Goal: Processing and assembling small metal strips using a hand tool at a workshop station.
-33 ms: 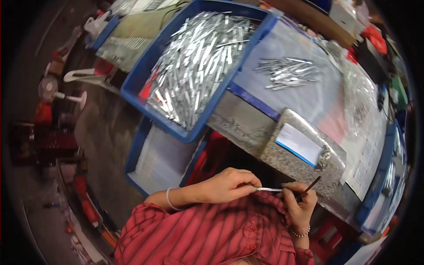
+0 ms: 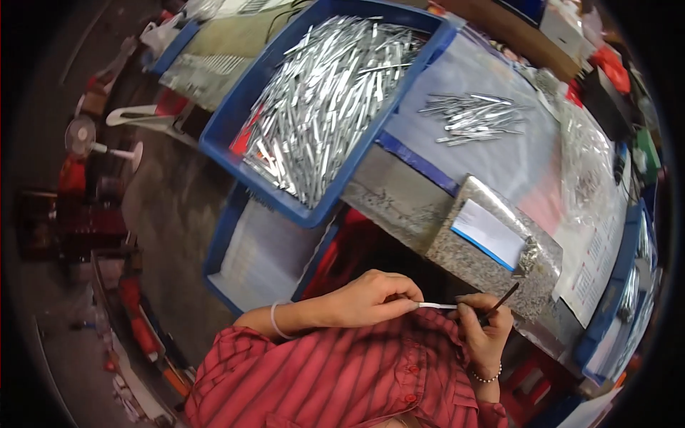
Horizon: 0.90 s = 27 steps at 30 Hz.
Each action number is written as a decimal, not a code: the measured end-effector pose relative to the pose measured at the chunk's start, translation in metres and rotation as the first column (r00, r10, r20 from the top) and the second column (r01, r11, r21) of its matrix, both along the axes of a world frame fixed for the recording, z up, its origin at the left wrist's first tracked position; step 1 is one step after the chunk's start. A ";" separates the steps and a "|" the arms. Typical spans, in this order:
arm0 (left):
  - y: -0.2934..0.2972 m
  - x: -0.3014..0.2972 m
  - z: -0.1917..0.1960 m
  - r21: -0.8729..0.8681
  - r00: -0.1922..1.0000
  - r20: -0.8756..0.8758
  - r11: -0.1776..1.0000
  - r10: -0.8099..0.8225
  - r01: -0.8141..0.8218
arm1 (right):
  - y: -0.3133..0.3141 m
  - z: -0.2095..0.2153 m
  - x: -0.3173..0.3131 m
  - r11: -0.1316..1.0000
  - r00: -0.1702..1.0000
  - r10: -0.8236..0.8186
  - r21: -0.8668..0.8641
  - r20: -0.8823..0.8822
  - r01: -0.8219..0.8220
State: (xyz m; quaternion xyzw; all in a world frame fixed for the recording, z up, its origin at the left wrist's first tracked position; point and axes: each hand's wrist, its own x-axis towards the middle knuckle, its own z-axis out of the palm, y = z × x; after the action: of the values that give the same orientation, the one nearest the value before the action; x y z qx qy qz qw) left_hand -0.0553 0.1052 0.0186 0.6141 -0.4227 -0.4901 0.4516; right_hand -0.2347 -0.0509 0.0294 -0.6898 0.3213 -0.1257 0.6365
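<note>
Cluttered tabletop [image 2: 492, 153] carries a blue bin [image 2: 235, 135] of silvery strips, within reach beyond the grip. Left hand [image 2: 364, 299] pinches one thin white strip [image 2: 437, 305] level over the lap, so the right hand [image 2: 485, 335], closed on a dark brush-like tool [image 2: 499, 303], can work its tip

— What is carried by the worktable [image 2: 492, 153]?

— A large blue bin [image 2: 235, 135] heaped with silvery metal strips [image 2: 325, 107] is set at its left end (overhanging the edge). A small loose pile of the same strips [image 2: 474, 114] is laid on the pale cover further right.

— And nearer the front edge?

— A speckled grey slab [image 2: 464, 246] is seen there, topped by a white card [image 2: 489, 232]. Crumpled clear plastic bags [image 2: 589, 167] are spread to the right.
</note>
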 end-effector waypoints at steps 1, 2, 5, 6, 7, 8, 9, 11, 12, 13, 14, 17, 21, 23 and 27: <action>0.004 0.001 0.002 0.045 1.000 0.010 0.999 0.009 -0.010 | 0.002 -0.003 0.004 0.998 0.999 0.041 -0.040 0.026 -0.040; 0.011 0.001 -0.001 0.011 0.996 0.069 0.998 0.055 -0.056 | 0.004 -0.005 0.009 0.994 0.996 0.079 -0.081 0.048 -0.075; 0.024 0.004 -0.005 -0.032 0.987 0.069 0.990 0.142 -0.141 | 0.006 0.001 0.028 0.982 0.984 0.178 -0.065 -0.001 -0.178; 0.027 0.005 -0.007 -0.035 0.985 0.024 0.985 0.172 -0.171 | 0.007 0.001 0.030 0.982 0.982 0.186 -0.008 -0.038 -0.187; 0.030 0.007 -0.006 0.040 0.982 -0.087 0.986 0.165 -0.162 | 0.008 0.001 0.031 0.982 0.981 0.190 -0.008 -0.048 -0.190; 0.032 0.008 -0.007 0.033 0.982 -0.097 0.986 0.165 -0.162 | 0.009 0.003 0.033 0.986 0.984 0.166 0.037 -0.062 -0.164; 0.033 0.008 -0.007 0.102 0.943 -0.263 0.978 0.202 -0.181 | 0.009 0.005 0.034 0.987 0.987 0.143 0.081 -0.076 -0.136; 0.033 0.008 -0.008 0.171 0.879 -0.411 0.967 0.243 -0.187 | 0.009 0.001 0.033 0.990 0.989 0.127 0.076 -0.073 -0.122; 0.032 0.007 -0.007 0.072 0.949 -0.218 0.973 0.229 -0.218 | 0.009 0.000 0.033 0.992 0.992 0.110 0.074 -0.068 -0.105; 0.029 0.007 -0.007 -0.037 0.976 -0.018 0.975 0.218 -0.219 | 0.007 0.002 0.032 0.994 0.993 0.098 0.061 -0.070 -0.093; 0.025 0.005 -0.008 -0.160 0.957 0.140 0.960 0.254 -0.231 | 0.005 0.005 0.031 0.997 0.995 0.066 0.048 -0.069 -0.063; 0.007 0.005 -0.001 -0.390 0.820 0.464 0.908 0.336 -0.151 | -0.004 0.016 0.028 0.999 0.999 -0.042 0.009 -0.023 0.042; -0.039 0.008 0.004 -0.545 0.728 0.522 0.831 0.444 -0.116 | -0.028 0.023 0.017 0.972 0.965 -0.222 -0.046 0.138 0.230; -0.063 0.014 -0.001 -0.584 0.693 0.555 0.809 0.460 -0.070 | -0.041 0.021 0.016 0.909 0.926 -0.280 -0.240 0.251 0.340; -0.095 0.024 -0.018 -0.575 0.588 0.658 0.818 0.470 -0.011 | -0.058 0.030 0.003 0.781 0.881 -0.269 -0.447 0.390 0.436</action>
State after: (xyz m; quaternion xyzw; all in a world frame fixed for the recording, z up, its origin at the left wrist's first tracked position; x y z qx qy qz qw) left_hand -0.0313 0.0102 0.0003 0.6732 -0.5978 0.0242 0.4345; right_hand -0.2314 -0.1091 0.0593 -0.7346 0.2974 -0.4313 0.4312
